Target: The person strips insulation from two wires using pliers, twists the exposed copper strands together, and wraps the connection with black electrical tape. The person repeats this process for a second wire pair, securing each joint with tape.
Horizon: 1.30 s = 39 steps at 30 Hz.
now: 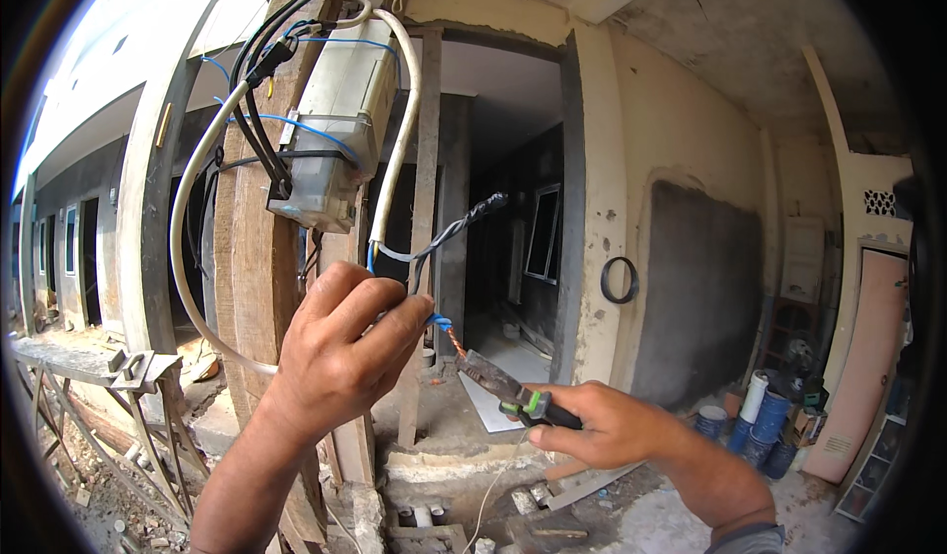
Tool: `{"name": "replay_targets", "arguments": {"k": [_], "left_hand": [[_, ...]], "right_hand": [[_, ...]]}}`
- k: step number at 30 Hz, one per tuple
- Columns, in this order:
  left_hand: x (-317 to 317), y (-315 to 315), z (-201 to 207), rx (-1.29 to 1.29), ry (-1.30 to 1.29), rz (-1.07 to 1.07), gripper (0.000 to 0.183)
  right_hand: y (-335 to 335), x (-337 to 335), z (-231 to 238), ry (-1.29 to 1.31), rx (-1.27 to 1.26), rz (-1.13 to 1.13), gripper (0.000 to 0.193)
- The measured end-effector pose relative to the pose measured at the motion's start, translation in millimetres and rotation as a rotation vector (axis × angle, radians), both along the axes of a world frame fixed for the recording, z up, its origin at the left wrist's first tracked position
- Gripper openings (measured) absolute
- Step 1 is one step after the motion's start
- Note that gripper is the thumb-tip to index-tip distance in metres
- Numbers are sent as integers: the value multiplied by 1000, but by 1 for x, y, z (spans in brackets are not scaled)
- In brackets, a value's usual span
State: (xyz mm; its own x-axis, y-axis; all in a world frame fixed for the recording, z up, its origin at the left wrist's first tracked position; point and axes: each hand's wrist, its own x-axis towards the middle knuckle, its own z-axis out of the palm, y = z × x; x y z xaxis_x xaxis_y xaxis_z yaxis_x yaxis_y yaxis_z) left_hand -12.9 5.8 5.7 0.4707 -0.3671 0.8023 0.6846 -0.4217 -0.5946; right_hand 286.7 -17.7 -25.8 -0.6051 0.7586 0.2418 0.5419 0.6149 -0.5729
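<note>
My left hand (345,342) is closed, with thumb and fingers pinching blue insulated wires (441,320). Their bared copper ends (455,342) are twisted together and stick out to the right. The jaws of the pliers (490,376) are at the copper's tip. My right hand (617,426) is wrapped round the pliers' black and green handles. A white cable (409,110) hangs down to my left hand, its inner wires showing at the lower end. Just above my fingers, a twisted grey and black wire pair (459,226) points up to the right, its tip wrapped in black.
A translucent electrical box (335,159) is fixed on a wooden post (247,288), with black, blue and white cables looping round it. A black ring (619,280) hangs on the wall. Blue containers (769,421) stand at right. Boards and rubble lie on the floor below; a metal truss (109,406) is at left.
</note>
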Motion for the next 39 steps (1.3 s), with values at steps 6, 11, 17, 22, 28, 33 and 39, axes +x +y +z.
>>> {"name": "replay_targets", "arguments": {"k": [6, 11, 17, 22, 28, 33, 39], "left_hand": [[1, -1, 1, -4, -3, -27, 32], [1, -3, 2, -11, 0, -2, 32], [1, -5, 2, -19, 8, 13, 31], [0, -6, 2, -22, 14, 18, 31], [0, -6, 2, -25, 21, 25, 31], [-2, -5, 4, -16, 38, 5, 30], [-3, -5, 4, 22, 48, -30, 30]], "right_hand": [[14, 0, -4, 76, -221, 217, 56], [23, 2, -10, 163, -334, 314, 50], [29, 2, -9, 192, -306, 328, 32], [34, 8, -4, 183, -283, 315, 31], [43, 5, -1, 129, -173, 419, 36], [30, -10, -28, 352, -608, 520, 34], [20, -66, -84, 778, -1266, 1298, 46]]}}
